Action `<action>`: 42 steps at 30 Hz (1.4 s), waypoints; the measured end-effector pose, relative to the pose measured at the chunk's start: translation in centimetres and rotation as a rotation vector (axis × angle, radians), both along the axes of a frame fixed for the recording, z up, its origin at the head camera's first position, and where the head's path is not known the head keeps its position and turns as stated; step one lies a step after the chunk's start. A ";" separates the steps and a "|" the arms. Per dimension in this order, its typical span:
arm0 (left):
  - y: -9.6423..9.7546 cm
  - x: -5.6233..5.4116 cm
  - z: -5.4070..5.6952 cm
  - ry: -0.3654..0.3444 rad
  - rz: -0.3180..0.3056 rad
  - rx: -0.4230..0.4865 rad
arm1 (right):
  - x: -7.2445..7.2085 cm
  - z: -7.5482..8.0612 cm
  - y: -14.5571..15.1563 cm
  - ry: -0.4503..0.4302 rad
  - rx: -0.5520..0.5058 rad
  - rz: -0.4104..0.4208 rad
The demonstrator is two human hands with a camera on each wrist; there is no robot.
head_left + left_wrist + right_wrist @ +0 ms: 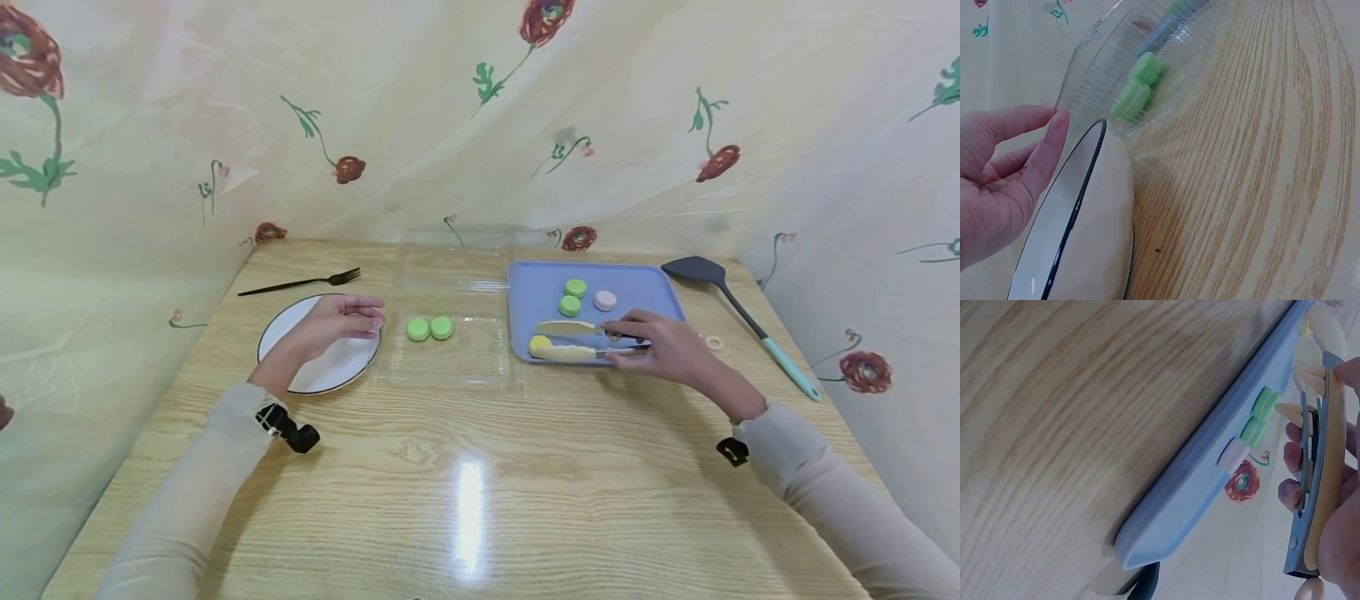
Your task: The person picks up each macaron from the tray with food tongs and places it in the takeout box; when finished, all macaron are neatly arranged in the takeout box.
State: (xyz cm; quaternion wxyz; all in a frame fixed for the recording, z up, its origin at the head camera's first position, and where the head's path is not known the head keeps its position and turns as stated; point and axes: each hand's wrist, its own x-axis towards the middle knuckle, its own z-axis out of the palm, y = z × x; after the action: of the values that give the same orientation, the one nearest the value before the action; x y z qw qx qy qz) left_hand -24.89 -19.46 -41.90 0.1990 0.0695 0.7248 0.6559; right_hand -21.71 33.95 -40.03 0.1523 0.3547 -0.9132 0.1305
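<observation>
My right hand [667, 346] grips a pair of tongs [1325, 469] with cream tips and a dark metal body. The tongs' jaws are apart over the blue tray [645, 287], and the lower tip lies by a yellow macaron [539, 346]. Two green macarons [573, 297] and a pink macaron [604, 301] sit farther back on the tray. My left hand [333, 327] reaches over a white plate [322, 367]; in the left wrist view its thumb and finger pinch the edge of a clear plastic container [465, 362]. Inside that container, two green macarons [429, 328] lie side by side.
Left of the container, a black fork [300, 284] lies behind the dark-rimmed plate. A spatula [738, 308] with a dark head and mint handle lies right of the tray. The container's clear lid [453, 262] stands raised at the back, near the floral cloth [420, 108].
</observation>
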 end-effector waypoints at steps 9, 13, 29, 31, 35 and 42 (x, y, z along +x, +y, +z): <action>0.1 0.0 0.1 -0.004 0.004 -0.006 | -0.3 0.0 -0.2 -0.077 -0.006 -0.020; 0.1 0.0 0.1 -0.007 0.002 -0.010 | -0.5 0.0 -0.2 -0.118 0.001 -0.030; 0.2 0.1 0.3 -0.003 -0.001 -0.033 | -1.7 -0.4 0.0 -0.162 -0.002 -0.026; 0.2 0.1 0.3 -0.004 -0.002 -0.031 | -1.8 -0.4 0.1 -0.176 -0.001 -0.031; 0.2 0.2 0.4 -0.003 -0.009 -0.030 | -1.9 -0.4 0.2 -0.203 0.017 -0.043; 0.2 0.1 0.3 -0.005 -0.005 -0.040 | -1.9 -0.2 0.1 -0.228 0.019 -0.040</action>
State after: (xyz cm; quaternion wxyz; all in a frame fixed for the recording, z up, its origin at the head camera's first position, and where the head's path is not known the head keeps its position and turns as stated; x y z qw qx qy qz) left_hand -24.77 -19.28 -41.59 0.2038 0.0654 0.7372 0.6408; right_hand -23.63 34.05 -40.18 0.0465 0.3208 -0.9326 0.1584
